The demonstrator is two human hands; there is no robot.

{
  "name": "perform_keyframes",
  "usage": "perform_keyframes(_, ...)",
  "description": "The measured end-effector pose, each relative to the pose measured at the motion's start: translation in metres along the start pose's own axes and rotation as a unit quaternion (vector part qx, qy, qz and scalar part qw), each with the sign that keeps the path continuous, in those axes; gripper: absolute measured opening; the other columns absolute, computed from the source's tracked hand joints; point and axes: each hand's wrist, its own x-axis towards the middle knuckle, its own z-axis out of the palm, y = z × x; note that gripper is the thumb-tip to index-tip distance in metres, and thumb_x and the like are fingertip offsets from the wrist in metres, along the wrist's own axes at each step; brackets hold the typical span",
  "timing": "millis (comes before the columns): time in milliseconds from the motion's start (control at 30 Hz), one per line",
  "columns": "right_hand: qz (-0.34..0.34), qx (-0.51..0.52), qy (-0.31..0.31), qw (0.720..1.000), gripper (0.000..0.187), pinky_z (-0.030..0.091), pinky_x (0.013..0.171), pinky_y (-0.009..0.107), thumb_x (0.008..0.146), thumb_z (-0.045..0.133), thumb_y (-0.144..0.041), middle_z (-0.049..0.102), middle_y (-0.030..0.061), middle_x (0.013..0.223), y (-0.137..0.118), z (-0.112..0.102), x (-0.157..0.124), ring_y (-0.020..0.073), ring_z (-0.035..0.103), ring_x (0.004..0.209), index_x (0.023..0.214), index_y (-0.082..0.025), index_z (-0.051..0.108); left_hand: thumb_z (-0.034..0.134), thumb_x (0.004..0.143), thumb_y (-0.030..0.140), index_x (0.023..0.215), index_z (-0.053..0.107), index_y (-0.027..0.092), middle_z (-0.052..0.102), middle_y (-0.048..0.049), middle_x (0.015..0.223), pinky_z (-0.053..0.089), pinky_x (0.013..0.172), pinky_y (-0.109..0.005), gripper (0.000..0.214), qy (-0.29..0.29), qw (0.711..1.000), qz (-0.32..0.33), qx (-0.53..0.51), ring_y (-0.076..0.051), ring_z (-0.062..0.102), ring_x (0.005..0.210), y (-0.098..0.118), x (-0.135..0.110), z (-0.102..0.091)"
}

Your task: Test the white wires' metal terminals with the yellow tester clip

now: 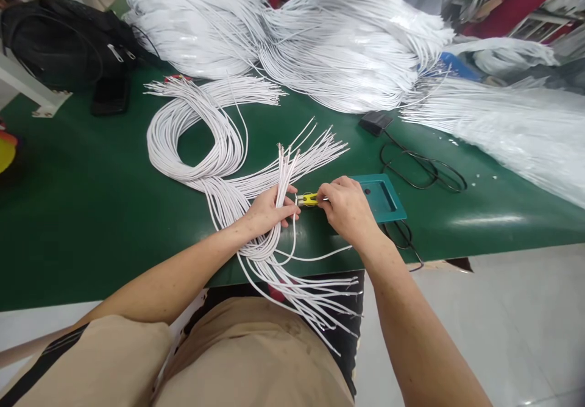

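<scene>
My left hand (269, 212) is closed around several white wires (284, 172), their ends pointing up past my fingers. One wire (295, 230) stands apart, its tip at the metal jaws of small yellow pliers (308, 200). My right hand (345, 206) grips the pliers from the right, covering most of the handles. Whether the jaws touch the wire, I cannot tell. More of the white wire bundle (228, 203) runs beneath my left hand, with loose ends hanging over the table's front edge. Just beyond my right hand lies a teal device with a recessed tray (395, 209).
Large heaps of white wires (338, 41) fill the back of the green table (91, 230). A black adapter (375, 123) with a looped cable (425, 166) lies to the right. A phone (109, 96) and a black bag (64, 44) are at left. People are in the background.
</scene>
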Motion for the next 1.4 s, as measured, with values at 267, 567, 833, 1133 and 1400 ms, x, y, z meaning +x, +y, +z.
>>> perform_keyframes(267, 0.018, -0.016, 0.004, 1.0, 0.015, 0.04, 0.083, 0.038, 0.081, 0.052, -0.009, 0.065, 0.008, 0.072, -0.003, -0.001, 0.002, 0.024, 0.053, 0.082, 0.079, -0.018, 0.064, 0.072, 0.073, 0.024, 0.111, 0.052, 0.016, 0.069, -0.0038, 0.076, 0.053, 0.049, -0.022, 0.044, 0.007, 1.0, 0.001, 0.01, -0.016, 0.067, 0.065, -0.008, 0.005, 0.002)
perform_keyframes(567, 0.181, -0.126, 0.137, 0.966, 0.047, 0.019, 0.108, 0.067, 0.096, 0.04, -0.037, 0.045, 0.0206, 0.145, 0.015, 0.005, -0.021, 0.0382, 0.033, 0.138, 0.135, -0.013, 0.049, 0.07, 0.074, 0.023, 0.115, 0.052, 0.014, 0.069, -0.0058, 0.082, 0.054, 0.054, -0.023, 0.045, -0.001, 0.999, -0.024, 0.031, -0.015, 0.067, 0.069, 0.004, -0.002, 0.002)
perform_keyframes(833, 0.194, -0.117, 0.15, 0.962, 0.048, 0.021, 0.107, 0.068, 0.097, 0.036, -0.04, 0.045, 0.0208, 0.145, 0.018, 0.013, -0.02, 0.0384, 0.034, 0.137, 0.137, -0.016, 0.048, 0.071, 0.075, 0.026, 0.116, 0.053, 0.015, 0.07, -0.0051, 0.081, 0.052, 0.055, -0.023, 0.046, 0.003, 1.0, -0.009, 0.027, -0.012, 0.063, 0.061, 0.014, -0.009, -0.005)
perform_keyframes(1133, -0.124, 0.089, 0.098, 0.983, 0.018, 0.043, 0.083, 0.034, 0.095, 0.047, -0.024, 0.068, 0.0083, 0.095, -0.061, -0.002, -0.048, 0.0194, 0.057, 0.091, 0.097, -0.017, 0.064, 0.075, 0.071, 0.037, 0.104, 0.061, 0.013, 0.064, -0.0016, 0.08, 0.046, 0.051, -0.02, 0.044, -0.04, 0.998, 0.031, -0.046, -0.006, 0.053, 0.053, 0.016, -0.011, -0.005)
perform_keyframes(1400, -0.102, -0.059, 0.001, 0.993, 0.019, 0.039, 0.076, 0.038, 0.085, 0.05, -0.007, 0.06, 0.0059, 0.069, -0.1, 0.019, -0.065, 0.0222, 0.053, 0.071, 0.071, -0.018, 0.057, 0.071, 0.076, 0.041, 0.099, 0.067, 0.015, 0.068, -0.007, 0.097, 0.049, 0.078, -0.029, 0.034, -0.032, 0.998, 0.025, -0.052, -0.016, 0.062, 0.088, 0.009, -0.007, -0.011)
